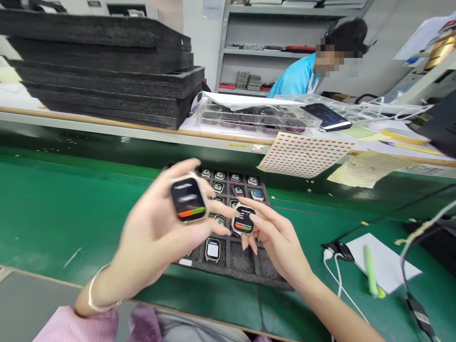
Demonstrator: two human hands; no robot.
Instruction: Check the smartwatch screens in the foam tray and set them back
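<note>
My left hand [156, 232] holds up a smartwatch body [188, 199] with a lit screen showing a red and green bar; fingers grip its edges. My right hand [276, 237] pinches a second smartwatch body [243, 220] with a similar screen, just above a black foam tray [245, 266]. The tray lies on the green belt [71, 209] and holds several watch bodies in square pockets; some near pockets are empty. One watch [213, 249] with a white screen sits in the front row below my hands.
A stack of black foam trays [107, 66] stands back left. Clear plastic trays [256, 116], a phone [326, 116] and dotted sticker sheets [306, 152] lie behind. White paper with a green pen [370, 268] and cables [338, 266] sit right. A person in blue [299, 76] sits beyond.
</note>
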